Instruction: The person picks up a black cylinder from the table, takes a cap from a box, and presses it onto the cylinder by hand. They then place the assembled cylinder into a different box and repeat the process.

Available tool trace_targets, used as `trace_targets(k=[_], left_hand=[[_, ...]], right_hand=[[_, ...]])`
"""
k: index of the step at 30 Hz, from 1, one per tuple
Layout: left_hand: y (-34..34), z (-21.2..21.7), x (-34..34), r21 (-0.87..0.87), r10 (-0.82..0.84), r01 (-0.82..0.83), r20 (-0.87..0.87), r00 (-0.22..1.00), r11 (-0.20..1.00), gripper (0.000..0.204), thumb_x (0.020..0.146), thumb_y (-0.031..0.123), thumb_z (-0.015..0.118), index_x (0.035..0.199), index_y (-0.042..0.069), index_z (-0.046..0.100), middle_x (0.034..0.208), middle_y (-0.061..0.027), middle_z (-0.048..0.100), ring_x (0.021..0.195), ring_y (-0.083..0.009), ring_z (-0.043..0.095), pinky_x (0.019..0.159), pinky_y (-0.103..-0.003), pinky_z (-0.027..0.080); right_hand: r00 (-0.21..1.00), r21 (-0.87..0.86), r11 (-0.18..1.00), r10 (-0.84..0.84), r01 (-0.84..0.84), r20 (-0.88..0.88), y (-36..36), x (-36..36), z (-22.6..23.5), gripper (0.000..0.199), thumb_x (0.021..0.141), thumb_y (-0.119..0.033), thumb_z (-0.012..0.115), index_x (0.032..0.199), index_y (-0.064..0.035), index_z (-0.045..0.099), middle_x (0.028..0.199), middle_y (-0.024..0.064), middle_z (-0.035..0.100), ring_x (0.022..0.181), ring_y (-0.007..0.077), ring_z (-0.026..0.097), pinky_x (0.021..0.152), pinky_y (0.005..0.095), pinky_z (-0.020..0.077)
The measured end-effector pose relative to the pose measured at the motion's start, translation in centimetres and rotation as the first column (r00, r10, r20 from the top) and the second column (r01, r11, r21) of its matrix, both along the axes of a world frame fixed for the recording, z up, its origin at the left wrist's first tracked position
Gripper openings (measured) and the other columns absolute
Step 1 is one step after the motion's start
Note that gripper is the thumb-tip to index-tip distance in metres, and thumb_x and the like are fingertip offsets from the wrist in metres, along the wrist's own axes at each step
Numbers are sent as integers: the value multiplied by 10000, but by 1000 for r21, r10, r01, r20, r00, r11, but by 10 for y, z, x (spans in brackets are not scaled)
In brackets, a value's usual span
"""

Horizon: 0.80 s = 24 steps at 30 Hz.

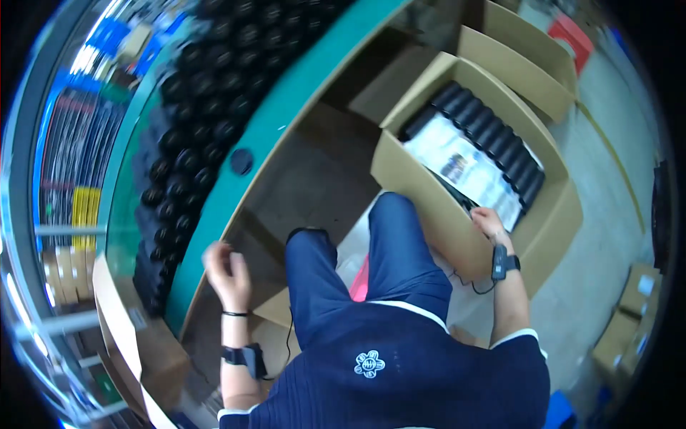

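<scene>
The hands are well apart: the left hand (pixel 229 277), fingers loosely parted, hangs near the bench (pixel 279 118); the right hand (pixel 488 222) reaches into the box (pixel 407 179) at something dark (pixel 468 204) — I can't tell whether it grips. There, black tubes (pixel 489 132) lie side by side, paper (pixel 439 151) hiding what's beneath. Legs (pixel 404 247) fill the gap between. More tubes crowd the bench, near a black disc (pixel 242 161) — the farthest run out of view.
</scene>
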<state>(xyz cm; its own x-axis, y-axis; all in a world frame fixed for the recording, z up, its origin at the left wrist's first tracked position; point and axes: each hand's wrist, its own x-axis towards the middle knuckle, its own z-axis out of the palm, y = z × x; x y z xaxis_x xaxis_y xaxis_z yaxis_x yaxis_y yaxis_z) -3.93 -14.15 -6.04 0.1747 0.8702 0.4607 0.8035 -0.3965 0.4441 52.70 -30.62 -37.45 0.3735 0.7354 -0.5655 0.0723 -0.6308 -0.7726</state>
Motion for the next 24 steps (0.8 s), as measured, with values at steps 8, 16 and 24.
trace_targets(k=[8, 16, 24], left_hand=[[16, -91, 171, -629, -683, 599, 145, 716, 495, 259, 872, 107, 653, 1120, 32, 637, 1023, -134, 664, 939, -253, 663, 783, -325, 527], [79, -160, 189, -756, -394, 402, 207, 896, 516, 237, 895, 106, 635, 1120, 35, 652, 1037, -103, 680, 863, -166, 664, 693, -270, 518], [120, -175, 205, -827, -316, 364, 239, 918, 429, 241, 907, 113, 614, 1131, 27, 635, 1022, -114, 664, 906, -193, 657, 779, -278, 514]], right_hand=[[932, -85, 994, -28, 63, 362, -16, 87, -54, 225, 778, -171, 634, 894, 3, 717, 744, 169, 687, 625, 222, 656, 631, 328, 517], [979, -135, 987, -109, 86, -170, 246, 31, -100, 245, 854, -208, 620, 1010, -30, 682, 753, 75, 660, 586, 159, 636, 494, 282, 514], [919, -63, 934, -332, 352, 212, 387, -33, -149, 571, 749, -371, 726, 977, 144, 635, 1023, 309, 655, 1050, 362, 639, 878, 383, 501]])
